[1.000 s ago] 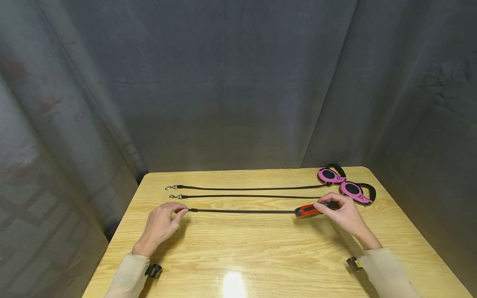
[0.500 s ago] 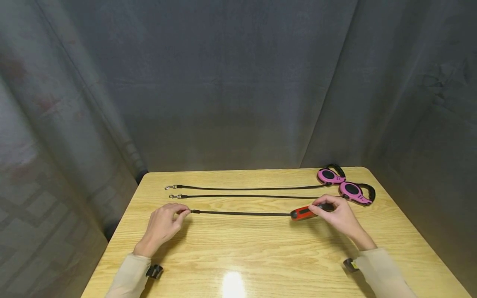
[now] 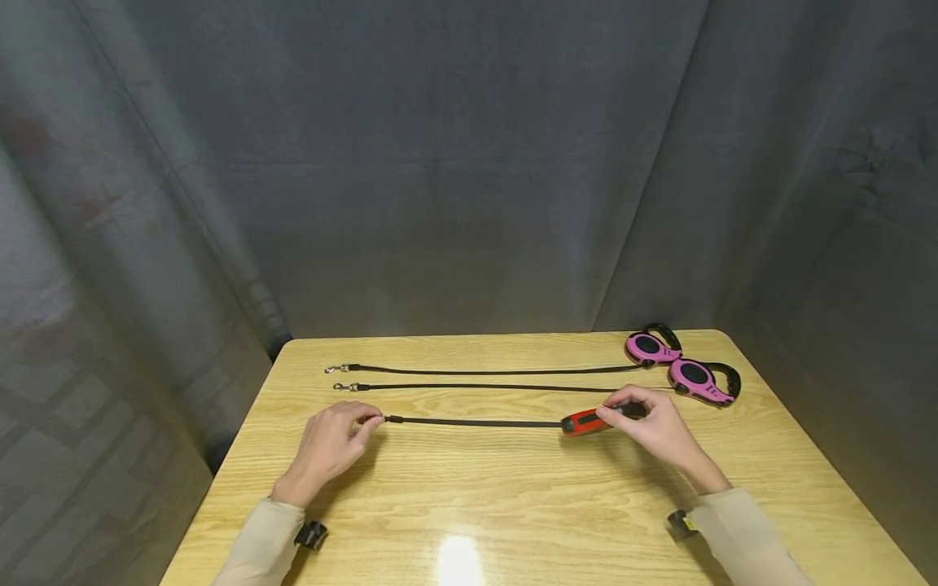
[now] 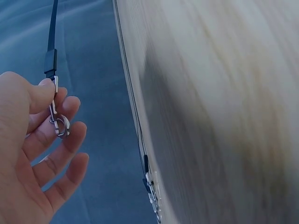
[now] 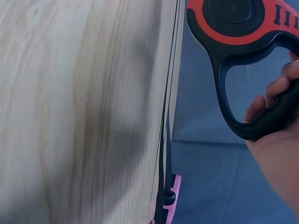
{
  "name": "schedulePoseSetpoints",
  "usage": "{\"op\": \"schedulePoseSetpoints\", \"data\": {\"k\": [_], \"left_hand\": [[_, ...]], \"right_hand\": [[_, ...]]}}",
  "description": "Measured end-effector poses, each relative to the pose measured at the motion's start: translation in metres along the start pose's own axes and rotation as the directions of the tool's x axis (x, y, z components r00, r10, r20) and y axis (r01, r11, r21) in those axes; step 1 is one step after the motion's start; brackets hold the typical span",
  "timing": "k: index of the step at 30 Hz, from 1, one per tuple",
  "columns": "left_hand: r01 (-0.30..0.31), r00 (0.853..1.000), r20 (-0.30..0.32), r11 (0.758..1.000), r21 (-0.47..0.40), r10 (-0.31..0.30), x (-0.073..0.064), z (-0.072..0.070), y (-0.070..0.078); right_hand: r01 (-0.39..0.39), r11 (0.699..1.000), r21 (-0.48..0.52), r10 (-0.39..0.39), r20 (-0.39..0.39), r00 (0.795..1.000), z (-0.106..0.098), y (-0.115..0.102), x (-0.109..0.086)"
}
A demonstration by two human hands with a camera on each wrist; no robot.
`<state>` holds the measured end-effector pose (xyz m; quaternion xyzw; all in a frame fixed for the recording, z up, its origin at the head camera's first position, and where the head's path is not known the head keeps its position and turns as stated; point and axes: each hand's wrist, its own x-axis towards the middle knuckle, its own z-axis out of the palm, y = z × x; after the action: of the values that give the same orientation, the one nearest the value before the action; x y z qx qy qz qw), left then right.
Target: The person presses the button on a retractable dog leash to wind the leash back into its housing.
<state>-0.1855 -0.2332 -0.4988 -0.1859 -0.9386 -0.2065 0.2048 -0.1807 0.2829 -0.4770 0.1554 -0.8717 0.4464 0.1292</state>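
A red and black retractable dog leash (image 3: 583,422) hangs just above the table, its black handle gripped by my right hand (image 3: 657,433). In the right wrist view, fingers curl round that black handle (image 5: 275,114). The leash's black cord (image 3: 476,422) runs left, drawn out nearly straight, to my left hand (image 3: 332,441). There, seen from the left wrist, thumb and forefinger pinch the metal snap hook (image 4: 54,108) at the cord's end, while the other fingers stay loosely bent. From the head view the left hand mostly hides this hook.
Two pink retractable leashes, one farther back (image 3: 649,347) and one nearer (image 3: 699,381), lie at the table's back right. Their black cords stretch left, side by side, ending in metal hooks (image 3: 344,387). Grey curtains (image 3: 440,203) hang behind the wooden table (image 3: 476,505).
My left hand has shifted slightly right and my right hand left with the red leash. The cord between them is shorter. The pink leashes stay in place.
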Motion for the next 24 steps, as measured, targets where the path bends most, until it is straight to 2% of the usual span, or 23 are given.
{"op": "schedulePoseSetpoints", "data": {"k": [14,24], "left_hand": [[0.005,0.999,0.041,1.000,-0.011,-0.004,0.002,0.005,0.009],[-0.020,0.999,0.037,1.000,-0.018,0.021,0.003,0.008,0.015]], "right_hand": [[-0.003,1.000,-0.002,0.003,0.037,0.999,0.016,-0.004,0.005],[-0.042,0.998,0.040,0.038,0.089,0.995,0.027,-0.009,0.009]]}}
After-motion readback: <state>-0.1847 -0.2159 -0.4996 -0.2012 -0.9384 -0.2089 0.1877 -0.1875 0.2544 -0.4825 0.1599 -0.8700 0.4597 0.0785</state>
